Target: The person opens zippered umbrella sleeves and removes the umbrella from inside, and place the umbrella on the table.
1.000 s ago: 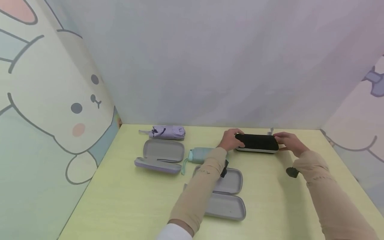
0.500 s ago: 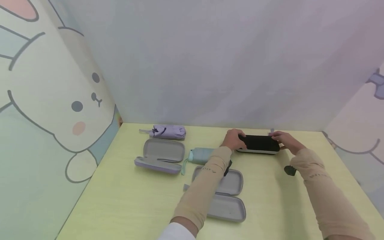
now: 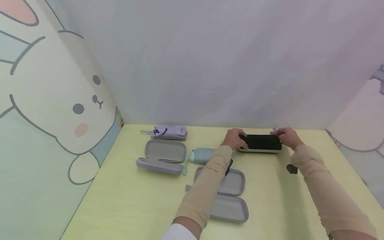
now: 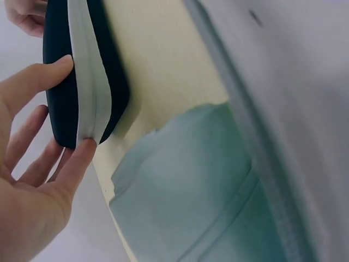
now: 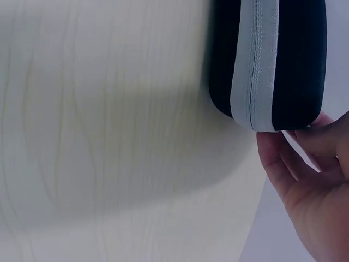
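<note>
A black zippered case (image 3: 260,142) with a pale zip band lies closed near the back right of the table. My left hand (image 3: 234,138) grips its left end; in the left wrist view the thumb (image 4: 57,71) lies on the black top and a finger touches the pale band (image 4: 90,82). At the other end, my right hand (image 3: 288,137) pinches around the back right corner, beside a small grey tab (image 3: 274,130). The right wrist view has its fingers (image 5: 272,158) right at the end of the zip band (image 5: 253,82); what exactly they pinch is partly hidden.
Left of the case lies a teal folded umbrella (image 3: 201,156) with a wrist cord. An open grey case (image 3: 231,208) lies partly under my left forearm. Further left are an open purple-and-grey case (image 3: 165,151) and a purple folded umbrella (image 3: 170,132). A wall stands behind the table.
My right fingers have drawn together and shifted to the case's back right corner, by the grey tab. The left hand keeps its grip on the left end.
</note>
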`<state>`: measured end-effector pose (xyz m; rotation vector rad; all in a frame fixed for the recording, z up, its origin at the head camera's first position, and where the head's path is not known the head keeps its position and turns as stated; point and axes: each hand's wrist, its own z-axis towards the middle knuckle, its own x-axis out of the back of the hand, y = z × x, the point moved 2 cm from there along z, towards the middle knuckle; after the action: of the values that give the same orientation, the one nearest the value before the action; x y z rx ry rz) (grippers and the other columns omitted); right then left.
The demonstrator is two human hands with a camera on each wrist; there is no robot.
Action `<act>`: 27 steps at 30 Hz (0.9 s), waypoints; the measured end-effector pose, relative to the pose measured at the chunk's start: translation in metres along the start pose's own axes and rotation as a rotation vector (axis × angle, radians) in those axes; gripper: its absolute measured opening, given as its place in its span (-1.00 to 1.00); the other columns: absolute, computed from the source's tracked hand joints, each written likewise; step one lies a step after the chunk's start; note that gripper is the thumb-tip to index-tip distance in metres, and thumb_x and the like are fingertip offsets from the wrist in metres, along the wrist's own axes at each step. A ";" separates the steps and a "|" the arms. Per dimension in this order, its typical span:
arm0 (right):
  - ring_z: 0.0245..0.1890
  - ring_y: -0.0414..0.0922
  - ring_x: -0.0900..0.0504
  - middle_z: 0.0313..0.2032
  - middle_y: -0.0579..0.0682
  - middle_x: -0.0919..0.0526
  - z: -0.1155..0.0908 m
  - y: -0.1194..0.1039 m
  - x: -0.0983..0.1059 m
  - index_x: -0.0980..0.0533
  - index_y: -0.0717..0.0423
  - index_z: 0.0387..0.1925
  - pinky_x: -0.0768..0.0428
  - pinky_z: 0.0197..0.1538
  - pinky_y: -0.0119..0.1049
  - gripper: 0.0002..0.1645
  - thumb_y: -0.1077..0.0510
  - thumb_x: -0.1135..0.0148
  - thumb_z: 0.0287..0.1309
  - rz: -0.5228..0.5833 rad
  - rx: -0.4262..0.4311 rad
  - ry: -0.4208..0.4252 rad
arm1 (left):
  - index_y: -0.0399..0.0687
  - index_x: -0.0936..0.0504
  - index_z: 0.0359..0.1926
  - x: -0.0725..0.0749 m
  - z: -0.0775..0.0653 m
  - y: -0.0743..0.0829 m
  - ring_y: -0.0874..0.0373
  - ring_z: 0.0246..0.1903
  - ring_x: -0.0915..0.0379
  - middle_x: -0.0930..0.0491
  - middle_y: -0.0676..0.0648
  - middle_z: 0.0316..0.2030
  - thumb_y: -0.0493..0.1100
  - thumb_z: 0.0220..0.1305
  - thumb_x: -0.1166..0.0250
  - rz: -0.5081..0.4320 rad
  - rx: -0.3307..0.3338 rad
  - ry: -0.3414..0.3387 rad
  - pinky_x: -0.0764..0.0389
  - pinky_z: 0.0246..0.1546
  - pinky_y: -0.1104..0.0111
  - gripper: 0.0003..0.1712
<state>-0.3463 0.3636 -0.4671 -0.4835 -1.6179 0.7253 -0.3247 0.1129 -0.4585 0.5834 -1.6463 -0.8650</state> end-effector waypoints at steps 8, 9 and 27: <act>0.01 0.39 -0.43 -0.04 0.51 -0.49 0.007 -0.002 -0.001 -0.53 0.53 -0.17 -0.46 -0.16 -0.06 -0.62 0.51 0.06 -0.07 -0.129 0.012 0.067 | 0.04 -0.69 -0.10 0.001 0.000 0.001 0.04 0.24 -0.19 -0.42 0.02 0.19 -0.26 -0.19 -0.57 -0.012 0.011 -0.008 -0.54 -0.23 0.37 -0.49; 0.02 0.40 -0.42 -0.02 0.52 -0.47 0.007 -0.002 -0.001 -0.53 0.54 -0.17 -0.47 -0.18 -0.07 -0.61 0.51 0.07 -0.08 -0.128 0.011 0.065 | 0.04 -0.69 -0.10 0.000 0.000 0.001 0.05 0.23 -0.21 -0.42 0.02 0.19 -0.26 -0.20 -0.57 -0.010 0.014 -0.010 -0.54 -0.24 0.38 -0.49; -0.24 -0.11 -0.50 -0.08 0.49 -0.53 0.007 0.021 -0.002 -0.51 0.51 -0.07 -0.55 -0.38 -0.41 -0.62 0.48 -0.12 0.00 0.035 0.031 0.079 | 0.09 -0.69 -0.14 -0.001 0.007 -0.001 0.11 0.14 -0.25 -0.42 0.05 0.16 -0.26 -0.25 -0.59 0.013 0.048 -0.005 -0.52 -0.34 0.41 -0.48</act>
<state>-0.3545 0.3763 -0.4835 -0.5135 -1.5262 0.7474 -0.3313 0.1150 -0.4604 0.6038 -1.6776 -0.8202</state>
